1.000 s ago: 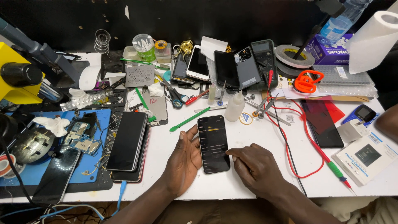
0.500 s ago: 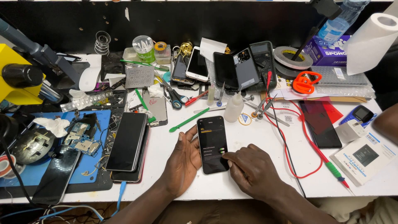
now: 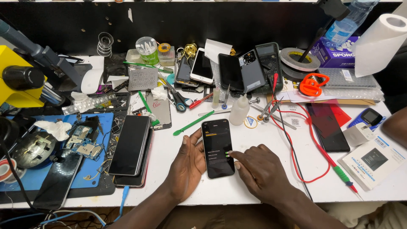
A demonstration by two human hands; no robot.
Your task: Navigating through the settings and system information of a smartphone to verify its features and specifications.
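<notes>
Fingers of my left hand (image 3: pixel 186 163) lie loosely curled along the left edge of the lit phone (image 3: pixel 217 147), steadying it flat on the white table (image 3: pixel 178 191); my right hand (image 3: pixel 258 169) has its forefinger stretched out, tip touching the screen's right side.

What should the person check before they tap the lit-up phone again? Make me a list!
1. Phone lies flat on the white table: ok.
2. Left hand steadies the phone's left edge: ok.
3. Right hand has its pointing finger at the screen's right side: ok.
4. Screen is lit with rows showing: ok; which row the finger is on: cannot tell.
5. Green plastic tool lies clear of the phone: ok.
6. Red wire runs near the right hand but does not cross the phone: ok.
</notes>
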